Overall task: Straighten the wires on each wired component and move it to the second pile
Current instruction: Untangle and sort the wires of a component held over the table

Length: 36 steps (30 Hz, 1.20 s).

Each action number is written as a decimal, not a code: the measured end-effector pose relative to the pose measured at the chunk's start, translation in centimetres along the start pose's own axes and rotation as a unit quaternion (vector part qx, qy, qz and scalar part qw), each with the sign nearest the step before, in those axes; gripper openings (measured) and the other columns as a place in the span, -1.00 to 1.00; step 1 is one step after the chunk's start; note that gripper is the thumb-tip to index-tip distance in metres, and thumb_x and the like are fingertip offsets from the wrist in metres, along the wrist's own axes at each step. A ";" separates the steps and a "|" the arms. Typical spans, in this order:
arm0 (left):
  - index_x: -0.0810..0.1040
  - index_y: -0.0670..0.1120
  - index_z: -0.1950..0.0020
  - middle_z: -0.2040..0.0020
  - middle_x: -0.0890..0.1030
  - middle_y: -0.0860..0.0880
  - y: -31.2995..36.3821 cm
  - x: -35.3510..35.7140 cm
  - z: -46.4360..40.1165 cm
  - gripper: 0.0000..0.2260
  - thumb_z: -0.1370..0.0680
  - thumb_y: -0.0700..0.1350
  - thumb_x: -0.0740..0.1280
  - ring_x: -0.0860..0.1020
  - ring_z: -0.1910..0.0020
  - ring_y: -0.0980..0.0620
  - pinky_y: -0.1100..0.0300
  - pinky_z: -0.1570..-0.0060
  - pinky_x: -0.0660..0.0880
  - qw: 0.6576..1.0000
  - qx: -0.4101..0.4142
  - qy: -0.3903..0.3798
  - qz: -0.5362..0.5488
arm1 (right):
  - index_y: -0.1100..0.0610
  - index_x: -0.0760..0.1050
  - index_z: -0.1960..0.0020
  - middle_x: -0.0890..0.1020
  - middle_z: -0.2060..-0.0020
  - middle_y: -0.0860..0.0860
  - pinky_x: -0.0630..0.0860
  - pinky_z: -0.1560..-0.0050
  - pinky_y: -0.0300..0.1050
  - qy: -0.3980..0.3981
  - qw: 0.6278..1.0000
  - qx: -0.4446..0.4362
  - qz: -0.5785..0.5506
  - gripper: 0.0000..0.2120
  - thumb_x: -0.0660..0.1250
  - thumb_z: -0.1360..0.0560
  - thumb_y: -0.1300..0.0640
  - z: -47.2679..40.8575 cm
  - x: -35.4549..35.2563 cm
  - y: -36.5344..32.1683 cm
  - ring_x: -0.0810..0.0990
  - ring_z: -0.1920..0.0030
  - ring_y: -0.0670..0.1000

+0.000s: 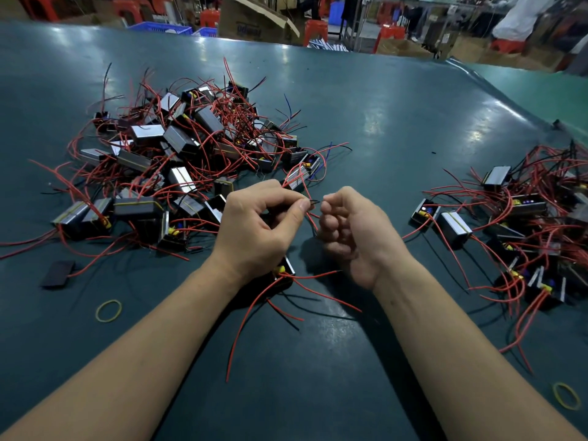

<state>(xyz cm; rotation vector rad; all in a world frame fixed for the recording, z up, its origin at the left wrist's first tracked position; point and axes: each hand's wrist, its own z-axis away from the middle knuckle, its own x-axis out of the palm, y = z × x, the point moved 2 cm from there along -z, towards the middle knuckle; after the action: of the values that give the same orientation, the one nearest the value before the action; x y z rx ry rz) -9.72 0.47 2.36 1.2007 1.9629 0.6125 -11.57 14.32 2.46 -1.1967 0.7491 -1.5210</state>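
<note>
Left hand (pixel 254 224) pinches wire (pixel 313 202) beside right hand (pixel 353 233).

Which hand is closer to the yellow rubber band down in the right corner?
Right. The right hand sits up and left of that rubber band, on its side of the table. The left hand, pinching a wire, is farther left still.

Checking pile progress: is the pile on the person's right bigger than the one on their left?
No, the left pile holds clearly more wired components than the right pile.
</note>
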 end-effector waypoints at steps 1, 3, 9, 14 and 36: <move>0.68 -0.21 0.19 0.36 0.52 -0.17 -0.1 0.0 0.0 -0.89 -0.49 -0.23 0.38 0.46 0.36 -0.01 0.26 0.30 0.36 1.000 -0.002 0.001 -0.005 | 0.11 0.49 0.42 0.44 0.58 -0.03 0.20 0.63 -0.32 0.034 0.994 -0.071 0.075 -0.68 0.26 -0.51 0.18 0.0 -0.2 0.1 0.34 0.57 -0.06; 0.68 -0.21 0.19 0.36 0.53 -0.14 -0.2 0.0 -0.1 -0.89 -0.50 -0.23 0.38 0.46 0.36 0.02 0.30 0.28 0.36 1.000 -0.005 0.011 -0.012 | 0.13 0.56 0.39 0.56 0.53 0.00 0.43 0.45 -0.16 0.099 0.914 -0.260 0.295 -0.67 0.31 -0.55 0.15 0.3 -0.3 0.1 0.49 0.50 0.01; 0.68 -0.18 0.16 0.35 0.54 -0.10 -0.6 -0.2 -0.1 -0.87 -0.50 -0.16 0.38 0.46 0.35 0.09 0.35 0.26 0.36 0.999 -0.037 0.030 -0.015 | 0.19 0.56 0.25 0.58 0.41 0.07 0.48 0.32 0.10 0.119 0.704 -0.474 0.515 -0.73 0.31 -0.55 0.05 1.1 -0.6 -0.2 0.51 0.38 0.18; 0.68 -0.18 0.16 0.31 0.59 -0.16 -0.8 -0.2 -0.1 -0.87 -0.51 -0.15 0.39 0.51 0.32 0.01 0.28 0.26 0.41 0.999 -0.048 0.025 -0.004 | 0.14 0.57 -0.15 0.53 0.22 -0.02 0.54 0.20 0.06 0.043 0.714 -0.487 0.501 -0.71 0.47 -0.44 0.25 0.7 -2.4 -1.3 0.47 0.34 0.02; 0.69 -0.23 0.14 0.30 0.59 -0.11 0.1 0.2 0.1 -0.89 -0.52 -0.23 0.38 0.51 0.32 0.01 0.22 0.25 0.44 1.000 -0.014 -0.007 0.011 | 0.12 0.56 0.41 0.50 0.61 -0.05 0.32 0.54 -0.25 0.085 0.921 -0.245 0.292 -0.59 0.34 -0.56 -0.02 0.7 -0.6 -0.2 0.40 0.60 -0.10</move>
<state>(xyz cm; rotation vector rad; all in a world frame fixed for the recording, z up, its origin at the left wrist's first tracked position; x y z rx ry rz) -9.65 0.69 2.25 1.2068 1.9262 0.6395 -10.96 14.99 2.66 -1.0554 1.5185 -0.9635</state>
